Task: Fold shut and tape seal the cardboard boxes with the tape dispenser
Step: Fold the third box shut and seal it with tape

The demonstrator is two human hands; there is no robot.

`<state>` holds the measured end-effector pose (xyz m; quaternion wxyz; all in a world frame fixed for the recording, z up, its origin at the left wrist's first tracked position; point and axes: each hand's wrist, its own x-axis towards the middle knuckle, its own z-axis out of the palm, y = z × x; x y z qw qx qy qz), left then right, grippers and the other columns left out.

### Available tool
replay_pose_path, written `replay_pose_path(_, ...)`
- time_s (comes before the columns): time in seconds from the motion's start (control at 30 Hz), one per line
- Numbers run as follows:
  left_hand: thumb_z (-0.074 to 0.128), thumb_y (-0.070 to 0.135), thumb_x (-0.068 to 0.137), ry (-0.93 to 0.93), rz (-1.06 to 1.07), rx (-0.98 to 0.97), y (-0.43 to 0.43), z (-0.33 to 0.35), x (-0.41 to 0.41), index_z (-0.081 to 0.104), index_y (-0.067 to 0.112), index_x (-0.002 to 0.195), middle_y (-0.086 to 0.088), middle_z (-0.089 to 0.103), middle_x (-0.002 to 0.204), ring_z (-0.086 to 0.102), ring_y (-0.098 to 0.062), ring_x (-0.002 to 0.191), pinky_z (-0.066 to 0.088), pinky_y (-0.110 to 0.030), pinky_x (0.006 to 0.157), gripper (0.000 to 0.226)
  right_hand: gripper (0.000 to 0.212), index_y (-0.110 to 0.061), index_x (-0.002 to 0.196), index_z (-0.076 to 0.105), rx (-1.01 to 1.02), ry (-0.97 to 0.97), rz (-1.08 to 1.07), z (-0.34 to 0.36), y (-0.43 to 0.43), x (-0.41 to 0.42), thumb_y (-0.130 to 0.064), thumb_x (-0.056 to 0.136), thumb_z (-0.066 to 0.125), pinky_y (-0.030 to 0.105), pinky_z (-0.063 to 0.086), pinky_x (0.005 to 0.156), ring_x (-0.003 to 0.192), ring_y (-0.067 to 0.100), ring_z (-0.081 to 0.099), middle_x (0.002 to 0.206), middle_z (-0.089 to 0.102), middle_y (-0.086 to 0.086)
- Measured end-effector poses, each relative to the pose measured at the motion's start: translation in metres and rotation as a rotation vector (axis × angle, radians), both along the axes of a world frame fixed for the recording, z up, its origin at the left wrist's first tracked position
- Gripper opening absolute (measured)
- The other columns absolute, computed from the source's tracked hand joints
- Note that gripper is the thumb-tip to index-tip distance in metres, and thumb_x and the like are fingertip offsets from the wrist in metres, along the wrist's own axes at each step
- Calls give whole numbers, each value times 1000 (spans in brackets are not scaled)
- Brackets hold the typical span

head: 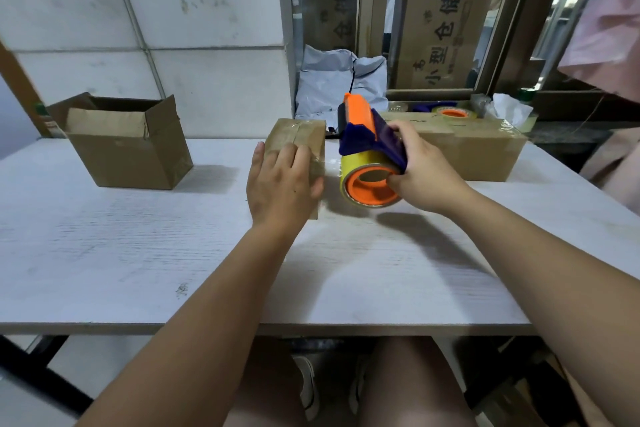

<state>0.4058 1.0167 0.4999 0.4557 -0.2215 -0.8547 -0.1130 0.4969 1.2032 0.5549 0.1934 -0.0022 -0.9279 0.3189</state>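
My left hand (282, 184) lies flat, fingers straight, pressing on the closed box (298, 135) at frame centre. My right hand (424, 177) grasps the dispenser (367, 149) just right of that box, fingers curled round its blue guard. The roll's core faces the camera and the orange end points up and away. An open box (128, 146) sits at left.

One head-worn wide-angle camera looks forward and down, close over the white surface (138, 253), wall at frame top.
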Motion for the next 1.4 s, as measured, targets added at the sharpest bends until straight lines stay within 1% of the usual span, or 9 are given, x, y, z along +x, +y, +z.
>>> replay_pose_path(0.23,81,26,60,-64,-69,65,-12,-2,-12,64,10,88,-8,65,84,63,-29,74,47,-40,94,36,61,-26,127,34,280,-2,-75,-5,-7,-7,-5,74,58,39,45,73,92,29,53,112,53,3)
replay_pose_path(0.4,81,28,62,-115,-79,49,-16,2,-14,64,10,86,-8,64,84,63,-32,76,52,-34,65,35,56,-27,123,36,246,-8,-91,-2,-12,-8,-7,76,58,40,47,71,88,30,53,106,53,3)
replay_pose_path(0.53,83,32,63,-102,-114,48,-22,5,-19,65,11,89,-7,64,85,63,-30,75,48,-29,59,38,52,-29,119,38,-49,-59,-66,2,-12,-8,-8,78,62,47,53,78,89,28,57,106,57,5)
replay_pose_path(0.67,83,32,60,-76,-122,37,-23,6,-20,66,12,86,-5,64,81,63,-28,71,46,-26,55,37,54,-32,119,35,-17,-136,-82,1,-12,-5,-7,78,61,48,53,76,86,25,57,102,55,3)
replay_pose_path(0.9,60,36,74,-108,-109,62,-23,10,-21,65,12,88,-5,65,86,63,-28,78,46,-28,60,29,49,-24,124,31,316,-221,-128,8,-18,0,-10,83,54,34,37,59,75,26,52,90,51,4)
replay_pose_path(1.0,71,33,76,-242,-125,65,-27,12,-23,63,10,102,-7,63,102,59,-30,97,45,-34,70,36,45,-23,120,31,438,-278,-142,4,-16,6,-9,82,50,31,30,52,69,21,49,81,47,0)
replay_pose_path(1.23,69,44,80,-318,-144,4,-34,18,-24,58,13,112,-3,57,113,51,-24,107,41,-32,75,45,54,-28,134,26,589,-318,-150,7,-23,0,-13,87,47,36,40,63,81,26,53,95,50,7)
replay_pose_path(1.3,73,45,77,-323,-158,-28,-36,20,-23,57,12,114,-5,57,113,52,-26,107,40,-31,77,52,56,-30,138,23,669,-345,-158,14,-30,-3,-14,88,45,38,39,66,83,29,51,98,49,9)
replay_pose_path(1.4,80,54,61,-379,-178,-139,-37,21,-19,49,16,131,-11,53,119,49,-30,109,37,-33,94,85,55,-31,136,26,739,-407,-173,25,-40,-10,-12,87,43,37,36,61,82,29,51,96,49,8)
